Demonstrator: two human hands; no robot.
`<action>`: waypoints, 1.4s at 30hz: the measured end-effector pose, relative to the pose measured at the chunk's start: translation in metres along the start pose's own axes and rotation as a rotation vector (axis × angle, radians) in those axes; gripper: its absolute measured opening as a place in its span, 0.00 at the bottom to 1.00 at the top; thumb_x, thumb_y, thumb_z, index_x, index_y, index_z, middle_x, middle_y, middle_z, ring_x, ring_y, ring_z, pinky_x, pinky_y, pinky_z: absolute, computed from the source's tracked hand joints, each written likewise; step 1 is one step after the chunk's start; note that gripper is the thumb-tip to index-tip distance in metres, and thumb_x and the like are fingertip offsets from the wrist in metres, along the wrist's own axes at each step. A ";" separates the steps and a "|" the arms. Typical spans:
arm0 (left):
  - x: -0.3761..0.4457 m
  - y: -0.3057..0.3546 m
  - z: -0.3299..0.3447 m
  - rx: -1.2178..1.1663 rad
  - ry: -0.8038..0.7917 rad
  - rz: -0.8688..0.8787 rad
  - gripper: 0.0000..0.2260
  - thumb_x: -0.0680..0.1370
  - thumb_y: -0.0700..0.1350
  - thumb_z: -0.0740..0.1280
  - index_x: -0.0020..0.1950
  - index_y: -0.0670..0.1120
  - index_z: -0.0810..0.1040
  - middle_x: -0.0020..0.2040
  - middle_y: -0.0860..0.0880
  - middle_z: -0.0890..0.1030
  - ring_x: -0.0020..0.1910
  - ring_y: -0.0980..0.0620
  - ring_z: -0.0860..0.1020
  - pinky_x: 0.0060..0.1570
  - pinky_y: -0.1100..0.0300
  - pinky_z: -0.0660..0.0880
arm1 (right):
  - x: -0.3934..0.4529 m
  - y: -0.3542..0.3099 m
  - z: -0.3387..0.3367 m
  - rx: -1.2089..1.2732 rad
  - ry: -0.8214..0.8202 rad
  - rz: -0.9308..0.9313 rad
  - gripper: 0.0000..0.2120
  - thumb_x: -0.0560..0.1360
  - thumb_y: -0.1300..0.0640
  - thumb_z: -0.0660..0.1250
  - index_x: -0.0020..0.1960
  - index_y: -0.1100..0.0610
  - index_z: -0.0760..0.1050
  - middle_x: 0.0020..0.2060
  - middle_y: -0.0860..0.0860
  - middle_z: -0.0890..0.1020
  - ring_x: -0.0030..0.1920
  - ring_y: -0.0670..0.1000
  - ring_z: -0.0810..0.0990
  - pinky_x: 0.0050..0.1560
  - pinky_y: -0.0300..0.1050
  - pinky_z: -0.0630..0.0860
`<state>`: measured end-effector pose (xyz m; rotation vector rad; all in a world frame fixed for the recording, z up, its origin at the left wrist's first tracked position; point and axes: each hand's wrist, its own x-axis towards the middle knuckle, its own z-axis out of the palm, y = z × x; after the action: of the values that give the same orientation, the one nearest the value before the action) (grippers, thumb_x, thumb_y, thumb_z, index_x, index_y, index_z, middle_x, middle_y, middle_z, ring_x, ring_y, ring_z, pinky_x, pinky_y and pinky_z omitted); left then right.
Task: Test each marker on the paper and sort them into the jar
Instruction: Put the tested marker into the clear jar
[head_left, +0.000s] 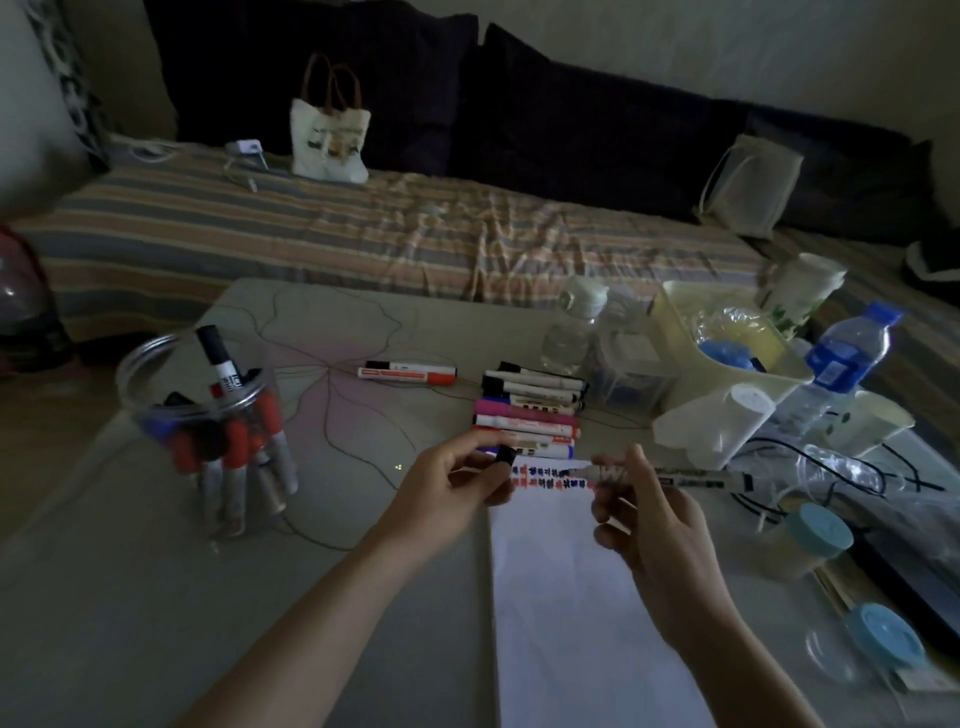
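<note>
Now right hand (644, 512) holds marker (670, 477) crosswise, tip pointing left.

Two bare forearms rising from the lower edge of the frame — no sleeves, no watch, no bracelet in view. Left hand (457, 480) at centre, right hand (644, 514) just right of centre — both ungloved, no rings visible, nails short and unpainted as far as dim light shows.

Head view, down onto table (156, 597)
</note>
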<state>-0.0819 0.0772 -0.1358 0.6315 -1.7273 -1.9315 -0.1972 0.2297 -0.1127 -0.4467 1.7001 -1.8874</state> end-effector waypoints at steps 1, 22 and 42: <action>-0.004 0.002 -0.004 -0.045 0.025 -0.037 0.11 0.78 0.33 0.65 0.54 0.46 0.81 0.45 0.39 0.82 0.41 0.49 0.83 0.46 0.61 0.81 | -0.003 0.002 0.006 0.003 -0.002 0.021 0.21 0.76 0.45 0.62 0.48 0.64 0.80 0.33 0.54 0.79 0.34 0.50 0.76 0.35 0.44 0.71; -0.013 0.004 -0.036 -0.550 0.157 -0.390 0.13 0.65 0.43 0.74 0.46 0.38 0.80 0.44 0.40 0.85 0.42 0.50 0.84 0.40 0.63 0.81 | -0.011 0.018 0.064 -0.146 -0.049 -0.155 0.06 0.75 0.57 0.69 0.45 0.60 0.81 0.34 0.56 0.82 0.33 0.49 0.78 0.29 0.40 0.74; -0.031 -0.011 0.015 -0.564 0.461 -0.372 0.08 0.74 0.40 0.72 0.50 0.38 0.80 0.45 0.42 0.85 0.45 0.49 0.85 0.48 0.60 0.78 | -0.004 0.030 0.061 -0.239 0.080 -0.103 0.10 0.73 0.53 0.72 0.38 0.59 0.81 0.29 0.52 0.81 0.29 0.45 0.76 0.33 0.37 0.73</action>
<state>-0.0671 0.1093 -0.1444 1.1146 -0.7727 -2.1566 -0.1529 0.1827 -0.1326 -0.5680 2.0018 -1.8006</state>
